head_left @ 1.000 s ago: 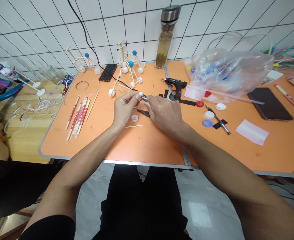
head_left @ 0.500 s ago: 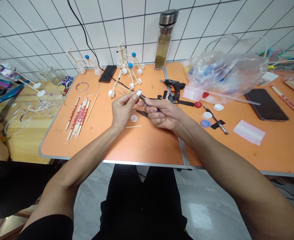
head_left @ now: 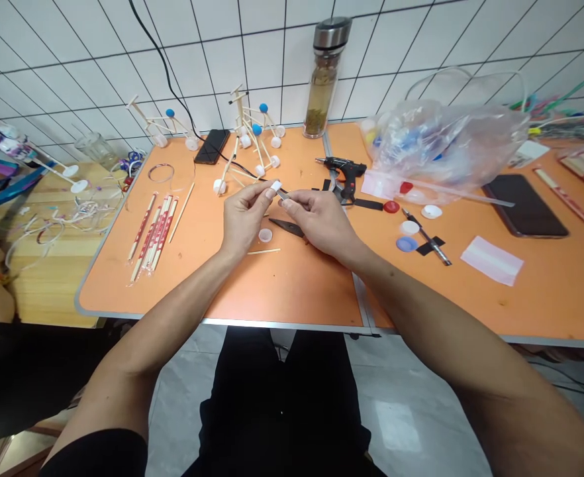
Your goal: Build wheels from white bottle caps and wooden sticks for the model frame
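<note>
We wear a black short sleeve (head_left: 98, 454) at seven o'clock, ending above the elbow (head_left: 136, 371), and black trousers (head_left: 252, 391) at six; our left forearm (head_left: 187, 298) and right forearm (head_left: 436, 318) are bare.

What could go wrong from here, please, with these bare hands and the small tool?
The metal tool in the right hand points toward the white cap in the left hand; a slip might hurt a fingertip.

The small cap is held only by fingertips, so it could pop loose.

The glue gun lies beyond the right hand; if hot, which I cannot tell, its tip could burn.
</note>
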The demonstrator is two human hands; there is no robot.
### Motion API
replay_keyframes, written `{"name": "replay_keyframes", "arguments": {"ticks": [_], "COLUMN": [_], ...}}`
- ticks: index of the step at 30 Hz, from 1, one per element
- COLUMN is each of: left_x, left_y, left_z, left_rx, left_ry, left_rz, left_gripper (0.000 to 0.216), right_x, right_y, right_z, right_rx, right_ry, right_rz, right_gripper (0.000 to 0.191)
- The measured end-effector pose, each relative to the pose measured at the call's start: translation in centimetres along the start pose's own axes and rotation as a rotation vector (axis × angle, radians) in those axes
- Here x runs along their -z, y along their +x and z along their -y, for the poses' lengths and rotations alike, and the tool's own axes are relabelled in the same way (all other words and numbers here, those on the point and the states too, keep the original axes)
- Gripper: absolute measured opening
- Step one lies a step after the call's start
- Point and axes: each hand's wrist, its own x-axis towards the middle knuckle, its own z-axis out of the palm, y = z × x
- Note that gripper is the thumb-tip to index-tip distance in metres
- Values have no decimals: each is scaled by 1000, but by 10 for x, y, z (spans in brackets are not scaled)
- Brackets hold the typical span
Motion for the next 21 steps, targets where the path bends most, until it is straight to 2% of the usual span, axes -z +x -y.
{"name": "replay_keyframes", "arguments": {"ticks": [2, 4, 10, 14, 17, 19, 21], "left_x": [2, 3, 4, 3, 2, 1, 0], "left_y": [2, 3, 3, 2, -1, -3, -4], "left_z": [-1, -2, 0, 3, 3, 0, -3], "left_rx": [2, 2, 70, 101, 103, 92, 57], "left_ry": [27, 39, 24, 29, 7, -9, -22], "left_rz": [11, 2, 4, 8, -2, -15, -30], "left_gripper": [44, 44, 48, 48, 47, 45, 44], "right_x": [-2, -5, -9, -11, -9, -3, 4], "right_y": [0, -2, -9, -12, -10, -7, -2], "right_z": [-4, -6, 1, 8, 8, 8, 8], "right_rx": [98, 141, 104, 66, 69, 19, -118], "right_ry": [-200, -380, -793, -881, -667, -320, 121], "right_rz": [-60, -54, -15, -5, -22, 2, 123], "right_gripper": [31, 33, 44, 46, 38, 31, 32]}}
